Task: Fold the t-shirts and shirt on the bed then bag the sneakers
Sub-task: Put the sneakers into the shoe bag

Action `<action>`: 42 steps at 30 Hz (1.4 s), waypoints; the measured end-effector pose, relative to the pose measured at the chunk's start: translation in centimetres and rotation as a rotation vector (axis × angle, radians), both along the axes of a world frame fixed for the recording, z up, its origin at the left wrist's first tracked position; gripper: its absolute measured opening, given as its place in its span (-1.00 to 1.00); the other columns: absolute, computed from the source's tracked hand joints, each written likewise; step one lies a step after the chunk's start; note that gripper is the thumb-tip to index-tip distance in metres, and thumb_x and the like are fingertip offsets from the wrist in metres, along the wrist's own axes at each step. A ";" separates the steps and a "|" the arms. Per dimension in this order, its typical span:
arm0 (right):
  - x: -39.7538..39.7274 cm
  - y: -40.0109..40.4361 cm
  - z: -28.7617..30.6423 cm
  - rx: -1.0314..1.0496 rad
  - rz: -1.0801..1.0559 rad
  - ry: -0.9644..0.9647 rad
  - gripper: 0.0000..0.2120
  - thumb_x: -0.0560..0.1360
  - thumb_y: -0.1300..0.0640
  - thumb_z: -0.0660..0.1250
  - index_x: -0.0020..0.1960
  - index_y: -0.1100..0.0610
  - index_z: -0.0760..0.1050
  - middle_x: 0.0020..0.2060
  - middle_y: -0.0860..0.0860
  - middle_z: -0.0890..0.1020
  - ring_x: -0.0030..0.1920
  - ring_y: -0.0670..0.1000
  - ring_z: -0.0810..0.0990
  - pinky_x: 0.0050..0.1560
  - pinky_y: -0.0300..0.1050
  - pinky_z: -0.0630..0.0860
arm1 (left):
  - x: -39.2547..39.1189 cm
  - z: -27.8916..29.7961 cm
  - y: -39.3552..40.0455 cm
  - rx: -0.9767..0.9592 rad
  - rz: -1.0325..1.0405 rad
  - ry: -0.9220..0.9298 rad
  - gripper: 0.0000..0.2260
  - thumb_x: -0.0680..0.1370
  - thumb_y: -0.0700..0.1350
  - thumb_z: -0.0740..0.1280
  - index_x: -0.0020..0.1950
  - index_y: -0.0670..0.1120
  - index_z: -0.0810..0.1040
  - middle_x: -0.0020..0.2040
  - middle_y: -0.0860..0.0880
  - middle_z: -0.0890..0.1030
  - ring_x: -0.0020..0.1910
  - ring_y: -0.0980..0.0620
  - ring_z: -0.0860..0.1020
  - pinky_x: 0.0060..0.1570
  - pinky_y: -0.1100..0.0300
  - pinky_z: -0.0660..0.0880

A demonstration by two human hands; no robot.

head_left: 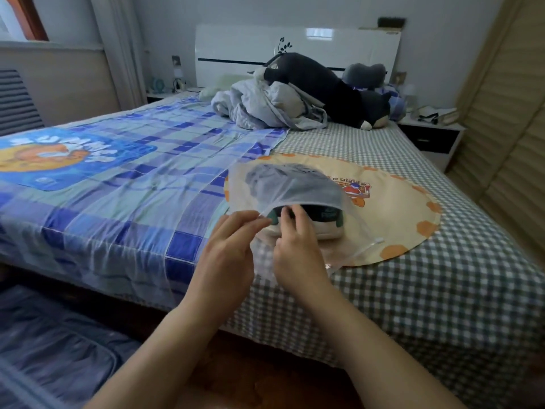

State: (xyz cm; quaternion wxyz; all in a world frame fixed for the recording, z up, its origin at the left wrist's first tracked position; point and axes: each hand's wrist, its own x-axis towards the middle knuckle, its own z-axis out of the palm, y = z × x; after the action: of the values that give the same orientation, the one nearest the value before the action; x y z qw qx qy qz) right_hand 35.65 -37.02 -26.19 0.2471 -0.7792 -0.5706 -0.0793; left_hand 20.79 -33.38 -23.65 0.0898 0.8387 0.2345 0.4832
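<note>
A translucent zip bag (289, 184) lies on the bed over a round cream mat (395, 214). Inside it are the sneakers (324, 222), white and green with dark uppers, their heels showing at the bag's open mouth. My left hand (230, 246) pinches the near edge of the bag's mouth between thumb and fingers. My right hand (295, 243) has its fingers curled at the mouth, gripping the upper edge by the sneaker heel. The bag's zip slider (379, 240) lies at the right end.
A blue checked sheet (118, 184) covers the bed's left half and a green gingham sheet (442, 284) the right. Crumpled grey clothes (265, 107) and dark plush toys (324, 84) pile near the white headboard. A nightstand (430, 134) stands at right; blue bedding (53, 349) lies on the floor.
</note>
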 end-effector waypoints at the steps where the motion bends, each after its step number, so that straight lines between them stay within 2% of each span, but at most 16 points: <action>1: 0.5 1.0 0.2 -0.054 0.029 -0.026 -0.29 0.52 0.05 -0.25 0.55 0.35 0.22 0.56 0.21 0.21 0.58 0.19 0.07 0.57 0.09 0.09 | 0.1 0.0 0.3 -0.016 0.006 -0.003 -0.54 0.44 -0.42 0.18 0.25 -0.19 0.64 0.23 -0.07 0.60 0.24 -0.02 0.54 0.30 0.39 0.36; 3: 0.9 1.8 0.5 -0.086 0.117 -0.053 -0.39 0.58 0.13 -0.18 0.48 0.35 0.35 0.52 0.26 0.29 0.60 0.25 0.05 0.59 0.16 0.04 | 0.1 -0.1 1.2 -0.037 0.024 -0.002 -0.53 0.43 -0.47 0.20 0.25 -0.17 0.64 0.23 -0.06 0.61 0.24 -0.04 0.55 0.28 0.33 0.40; 5: 0.3 1.0 1.2 -0.078 0.152 0.049 -0.51 0.63 0.22 0.01 0.52 0.29 0.31 0.57 0.20 0.23 0.61 0.14 0.05 0.58 -0.02 0.03 | 0.2 -0.3 1.5 -0.027 0.018 0.023 -0.49 0.38 -0.55 0.22 0.20 -0.16 0.65 0.20 -0.06 0.60 0.18 -0.06 0.55 0.20 0.21 0.46; 7: 0.2 -0.8 1.6 0.026 0.154 0.171 -0.54 0.60 0.26 0.14 0.50 0.24 0.38 0.50 0.13 0.38 0.51 0.05 0.30 0.54 -0.11 0.20 | 0.3 -0.3 1.1 -0.047 0.000 0.016 -0.47 0.36 -0.57 0.22 0.18 -0.12 0.60 0.17 -0.04 0.55 0.12 -0.05 0.53 0.10 0.15 0.48; 9: 0.4 -3.1 1.9 0.241 0.144 0.105 -0.67 0.53 0.30 0.24 0.25 0.21 0.60 0.20 0.10 0.62 0.24 0.07 0.53 0.30 0.02 0.48 | 0.0 -0.2 0.9 -0.136 0.059 -0.042 -0.50 0.42 -0.53 0.27 0.21 -0.04 0.48 0.14 -0.02 0.50 0.10 -0.04 0.51 0.03 0.14 0.44; 11: 2.1 -5.2 2.4 0.470 0.026 -0.047 -0.78 0.48 0.34 0.30 0.08 0.20 0.62 0.04 0.08 0.60 0.09 0.08 0.51 0.13 -0.01 0.52 | -0.4 -0.2 0.9 -0.134 0.169 -0.068 -0.54 0.48 -0.44 0.34 0.28 -0.05 0.47 0.14 -0.06 0.48 0.12 -0.06 0.48 0.07 0.16 0.39; 13: 4.8 -6.6 3.1 0.557 -0.204 -0.088 -0.71 0.46 0.34 0.36 0.17 0.18 0.55 0.17 0.12 0.48 0.18 0.11 0.43 0.20 0.00 0.49 | -0.7 0.0 0.8 -0.141 0.273 -0.003 -0.57 0.53 -0.28 0.38 0.39 -0.02 0.49 0.20 -0.08 0.43 0.17 -0.04 0.42 0.15 0.11 0.36; 15: 7.6 -6.9 3.4 0.424 -0.351 0.194 -0.54 0.51 0.23 0.41 0.38 0.07 0.43 0.38 0.11 0.32 0.32 0.12 0.37 0.32 0.03 0.45 | -0.6 0.5 0.7 -0.394 0.291 0.018 -0.56 0.59 -0.09 0.35 0.46 0.12 0.44 0.24 -0.01 0.35 0.12 0.05 0.44 0.14 0.11 0.39; 17: 9.2 -6.6 3.5 0.259 -0.331 0.601 -0.48 0.58 0.09 0.37 0.48 -0.11 0.32 0.39 0.05 0.35 0.29 0.06 0.47 0.32 0.04 0.50 | -0.4 0.8 0.5 -0.764 0.225 -0.043 -0.59 0.62 -0.03 0.30 0.45 0.24 0.41 0.07 0.01 0.44 -0.16 0.10 0.50 -0.04 0.12 0.44; 20: 10.1 -6.4 3.7 0.283 -0.222 0.796 -0.76 0.66 0.11 0.26 0.31 -0.06 0.48 0.02 0.04 0.63 -0.07 0.08 0.68 -0.01 0.05 0.68 | -0.3 1.0 0.6 -0.936 0.089 -0.229 -0.68 0.64 -0.15 0.24 0.33 0.15 0.56 -0.37 -0.02 0.49 -0.39 0.00 0.43 -0.29 0.06 0.43; 22: 10.2 -6.8 4.0 0.410 -0.210 0.887 -0.89 0.65 0.20 0.28 0.10 0.04 0.55 -0.12 0.10 0.66 -0.15 0.15 0.69 -0.13 0.00 0.70 | -0.6 1.4 0.6 -0.892 0.115 -0.304 -0.73 0.64 -0.22 0.23 0.16 0.04 0.65 -0.42 -0.02 0.53 -0.41 0.01 0.48 -0.28 0.03 0.48; 26: 9.5 -8.7 4.0 0.473 -0.109 1.183 -0.92 0.55 0.30 0.40 0.04 0.24 0.58 -0.15 0.21 0.70 -0.16 0.17 0.73 -0.12 0.00 0.69 | -2.1 2.0 0.9 -0.970 0.194 -0.526 -0.75 0.59 -0.28 0.22 -0.04 -0.08 0.69 -0.32 -0.09 0.68 -0.28 -0.06 0.67 -0.11 0.02 0.63; 31: 8.4 -11.0 3.7 0.415 -0.061 1.457 -0.83 0.56 0.27 0.38 0.09 0.35 0.58 -0.10 0.25 0.72 -0.13 0.15 0.74 -0.12 -0.06 0.71 | -3.3 1.2 1.4 -1.079 0.176 -0.638 -0.82 0.62 -0.17 0.33 -0.12 -0.15 0.68 -0.28 -0.12 0.71 -0.27 -0.03 0.70 -0.25 0.18 0.63; 37: 7.9 -12.0 3.6 0.303 -0.209 1.822 -0.82 0.59 0.34 0.32 0.18 0.38 0.49 -0.10 0.30 0.71 -0.18 0.13 0.75 -0.36 -0.16 0.66 | -3.5 0.5 1.4 -1.222 0.200 -0.795 -0.81 0.64 -0.24 0.31 0.25 -0.12 0.47 -0.26 -0.17 0.67 -0.33 -0.04 0.70 -0.31 0.19 0.64; 40: 7.6 -12.7 4.0 0.144 -0.206 1.861 -0.83 0.61 0.30 0.31 0.15 0.37 0.52 -0.05 0.29 0.71 -0.10 0.16 0.75 -0.31 -0.08 0.69 | -2.6 0.2 -1.2 -1.531 0.147 -0.990 -0.81 0.70 -0.14 0.14 0.27 -0.19 0.38 -0.08 -0.22 0.62 -0.17 -0.14 0.68 -0.25 0.03 0.61; 42: 7.5 -13.1 4.2 0.070 -0.213 1.842 -0.86 0.60 0.26 0.33 0.11 0.32 0.54 -0.06 0.24 0.72 -0.09 0.16 0.74 -0.24 -0.02 0.71 | -0.7 -0.4 -4.1 -1.735 0.071 -0.959 -0.73 0.69 -0.11 0.10 0.27 -0.25 0.42 0.01 -0.23 0.57 -0.03 -0.21 0.62 -0.16 -0.06 0.57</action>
State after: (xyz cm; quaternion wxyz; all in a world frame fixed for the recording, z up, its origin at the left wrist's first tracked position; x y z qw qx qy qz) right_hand 43.17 -50.09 -21.96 0.6178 -0.5750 -0.0719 0.5316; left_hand 20.05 -37.45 -24.05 0.7435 0.1907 0.4709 0.4348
